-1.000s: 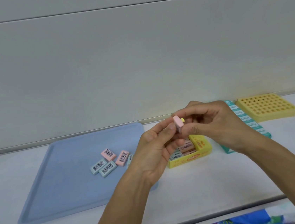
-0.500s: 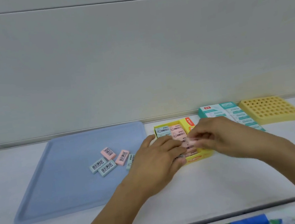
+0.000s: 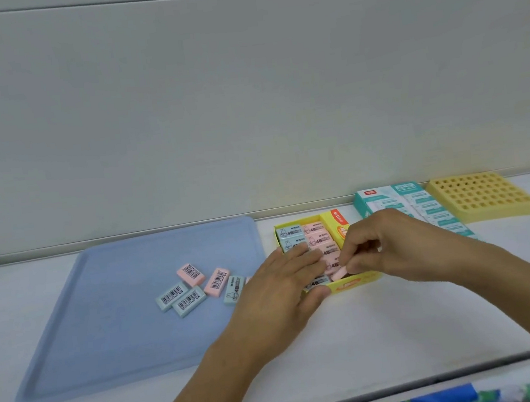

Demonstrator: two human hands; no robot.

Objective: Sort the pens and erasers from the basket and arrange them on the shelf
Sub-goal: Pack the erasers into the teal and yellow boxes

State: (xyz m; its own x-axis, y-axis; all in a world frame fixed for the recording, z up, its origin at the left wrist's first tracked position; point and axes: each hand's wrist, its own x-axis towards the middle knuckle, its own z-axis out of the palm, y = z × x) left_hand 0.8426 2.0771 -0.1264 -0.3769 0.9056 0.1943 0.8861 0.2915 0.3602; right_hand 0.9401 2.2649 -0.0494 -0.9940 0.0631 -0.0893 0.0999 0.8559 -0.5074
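Fitting the pink eraser [image 3: 341, 272] into the yellow box [image 3: 354, 285] is where this could slip, judging by how little room shows at the box's near end. The eraser sits tilted against the front wall, not yet flat, and if the person presses it down at that angle it may wedge crosswise, ride up over the eraser packed beside it, or pop out onto the shelf [image 3: 402, 317]. The light card box could also skid or tip if the steadying hand lets up, since a push on one corner would lever the far end.

The right hand [image 3: 391, 246] comes in from 3 o'clock, its fingers curled close, thumb and fingertips pinching the pink eraser along its long edge. The gap between them is narrow, only the eraser's thickness. The left hand [image 3: 286, 284], reaching from 7 o'clock, lies fairly flat with its fingers extended over the packed rows, touching them, while its thumb rests against the box's front left corner; it grips nothing.

The box stands on the shelf at the middle, just beside the blue tray [image 3: 105, 318], where five loose erasers [image 3: 197, 286] lie at 9 o'clock from the hands. At 1 o'clock are teal boxes [image 3: 389, 200] and a yellow holed rack [image 3: 481, 196]. No pens can be seen.
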